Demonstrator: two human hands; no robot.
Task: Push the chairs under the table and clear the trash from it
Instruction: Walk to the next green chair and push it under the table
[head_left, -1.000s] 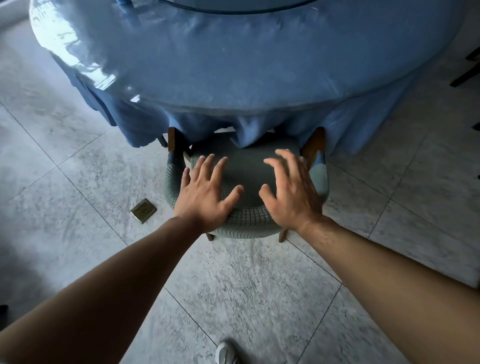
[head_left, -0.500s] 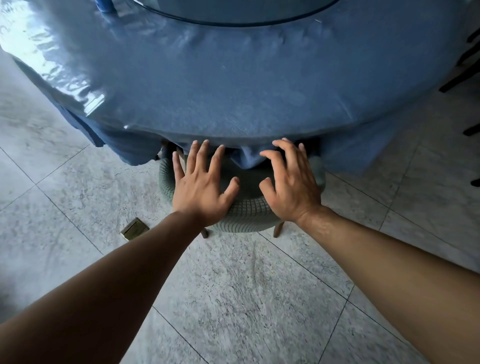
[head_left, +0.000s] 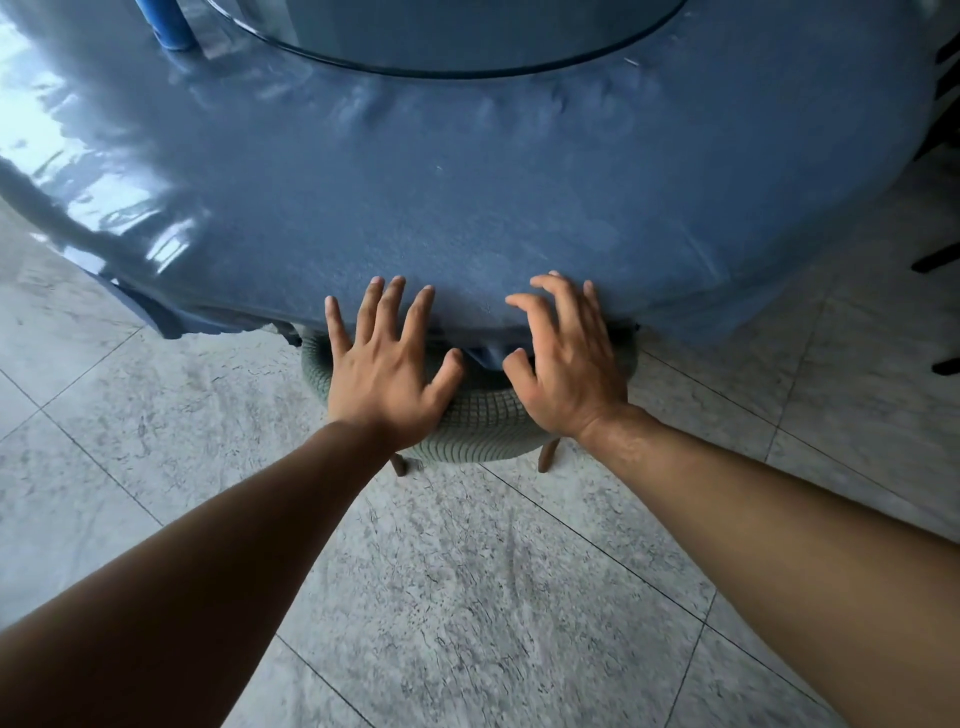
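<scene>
A chair with a grey-green woven curved back and brown wooden legs stands mostly under the round table, which is draped in a blue cloth under clear plastic. Only the chair's back rim and two rear legs show; the seat is hidden by the cloth. My left hand lies flat on the left of the backrest, fingers spread and reaching over the table edge. My right hand presses the right of the backrest, fingers apart and slightly curled. Neither hand grips anything.
A glass turntable sits on the table's middle, with a blue object at the far left of it. Dark chair legs show at the right edge. Grey marble-pattern floor tiles spread beneath my arms.
The chair has slid forward under the table with both hands on its back; its seat and arm posts are now hidden. My view has come closer, and the small brass floor plate is out of sight.
</scene>
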